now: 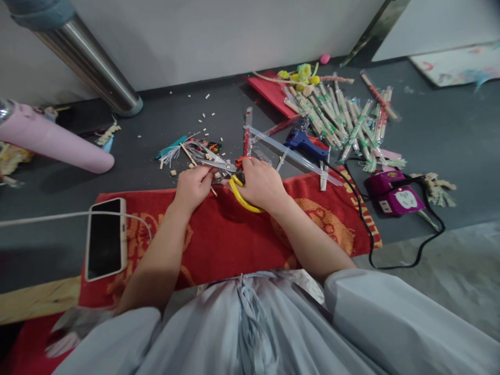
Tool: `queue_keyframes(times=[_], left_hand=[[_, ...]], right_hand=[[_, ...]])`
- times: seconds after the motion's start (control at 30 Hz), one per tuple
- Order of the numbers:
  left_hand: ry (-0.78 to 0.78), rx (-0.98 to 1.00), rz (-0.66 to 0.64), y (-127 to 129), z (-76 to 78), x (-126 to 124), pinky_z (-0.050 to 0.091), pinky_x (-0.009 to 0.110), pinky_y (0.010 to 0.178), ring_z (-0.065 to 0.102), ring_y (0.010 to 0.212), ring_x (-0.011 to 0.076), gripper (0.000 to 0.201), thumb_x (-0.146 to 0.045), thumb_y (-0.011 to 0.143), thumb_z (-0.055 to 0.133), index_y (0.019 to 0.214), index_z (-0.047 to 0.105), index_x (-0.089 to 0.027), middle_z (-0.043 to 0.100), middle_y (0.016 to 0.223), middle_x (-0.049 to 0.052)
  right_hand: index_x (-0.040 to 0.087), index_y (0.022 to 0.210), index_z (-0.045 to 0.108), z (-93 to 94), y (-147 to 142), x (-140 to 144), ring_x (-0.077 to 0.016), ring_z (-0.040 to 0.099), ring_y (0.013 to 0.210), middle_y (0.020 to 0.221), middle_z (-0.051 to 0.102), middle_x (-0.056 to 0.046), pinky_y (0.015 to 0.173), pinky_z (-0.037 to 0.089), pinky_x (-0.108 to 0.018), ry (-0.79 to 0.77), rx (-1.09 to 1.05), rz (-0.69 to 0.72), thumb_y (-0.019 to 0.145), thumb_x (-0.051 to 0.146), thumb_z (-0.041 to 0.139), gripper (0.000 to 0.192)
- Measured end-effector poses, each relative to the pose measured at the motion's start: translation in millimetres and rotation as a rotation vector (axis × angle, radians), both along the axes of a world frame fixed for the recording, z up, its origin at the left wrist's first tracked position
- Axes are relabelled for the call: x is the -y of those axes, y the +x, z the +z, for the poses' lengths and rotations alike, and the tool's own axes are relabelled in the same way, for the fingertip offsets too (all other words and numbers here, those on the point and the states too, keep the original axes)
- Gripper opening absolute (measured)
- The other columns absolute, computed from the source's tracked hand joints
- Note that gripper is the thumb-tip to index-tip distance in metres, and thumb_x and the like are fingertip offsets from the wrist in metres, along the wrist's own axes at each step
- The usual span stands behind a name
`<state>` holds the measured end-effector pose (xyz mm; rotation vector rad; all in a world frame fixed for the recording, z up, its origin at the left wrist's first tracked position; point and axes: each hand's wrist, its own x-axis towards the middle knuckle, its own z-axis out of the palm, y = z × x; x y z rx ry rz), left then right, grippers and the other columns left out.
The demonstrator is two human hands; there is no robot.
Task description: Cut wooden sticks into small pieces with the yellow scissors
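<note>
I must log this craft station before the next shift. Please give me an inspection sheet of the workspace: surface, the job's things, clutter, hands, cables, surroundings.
Surface: dark floor with a red patterned towel spread before the person.
Job's things: yellow-handled scissors, blades pointing left toward a thin stick.
Clutter: small cut bits, blue glue gun, clear glue sticks, pile of wrapped sticks, red sheet, pink roll, phone.
Hands: right hand grips the scissors; left hand pinches the stick.
Cables: black cord to a purple power strip; white cable to the phone.
Surroundings: white wall, metal pole.
</note>
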<state>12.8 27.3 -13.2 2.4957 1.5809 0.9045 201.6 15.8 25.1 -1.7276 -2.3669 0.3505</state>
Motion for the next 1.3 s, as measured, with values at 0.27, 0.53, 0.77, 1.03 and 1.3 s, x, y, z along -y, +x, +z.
queue_keyframes(times=[0.27,0.53,0.77,1.03,1.3], left_hand=[[-0.017,0.031,-0.016,0.7,0.7,0.7,0.041,0.024,0.057,0.061,0.059,0.0135,0.03,-0.03,0.09,0.039,0.077,0.063,-0.018,0.065,0.061,0.001],[-0.025,0.042,-0.007,1.3,1.0,1.7,0.041,0.025,0.057,0.06,0.057,0.0139,0.033,-0.032,0.091,0.039,0.069,0.059,-0.018,0.064,0.058,0.001],[-0.075,0.055,0.005,1.3,0.2,1.7,0.04,0.025,0.057,0.058,0.057,0.0135,0.036,-0.036,0.092,0.037,0.068,0.058,-0.019,0.062,0.058,0.002],[-0.053,-0.008,0.016,0.7,-2.7,-0.1,0.038,0.025,0.057,0.057,0.06,0.0132,0.034,-0.031,0.091,0.035,0.07,0.059,-0.019,0.064,0.064,0.002],[-0.055,-0.017,-0.004,-1.8,-5.5,-0.4,0.043,0.025,0.062,0.062,0.067,0.0155,0.033,-0.028,0.089,0.036,0.075,0.063,-0.018,0.067,0.073,0.005]], right_hand=[[0.011,0.111,0.057,5.6,-0.9,1.3,-0.0271,0.063,0.096,0.105,0.065,-0.015,0.075,0.045,-0.033,-0.035,0.049,-0.021,0.084,0.07,0.032,0.069],[0.012,0.108,0.059,8.8,-2.4,1.4,-0.0274,0.065,0.09,0.101,0.067,-0.014,0.069,0.045,-0.032,-0.06,0.098,-0.027,0.085,0.068,0.032,0.067],[0.012,0.104,0.06,8.1,-3.3,1.6,-0.0279,0.066,0.089,0.1,0.068,-0.015,0.068,0.046,-0.032,-0.062,0.101,-0.026,0.085,0.068,0.03,0.066],[0.009,0.11,0.055,0.2,-0.7,-0.2,-0.0289,0.06,0.099,0.106,0.064,-0.018,0.08,0.044,-0.036,-0.004,0.063,0.0,0.087,0.067,0.026,0.069],[0.006,0.109,0.052,-3.7,0.3,0.1,-0.0308,0.057,0.1,0.109,0.061,-0.019,0.086,0.04,-0.038,0.044,0.062,0.029,0.084,0.07,0.027,0.073]])
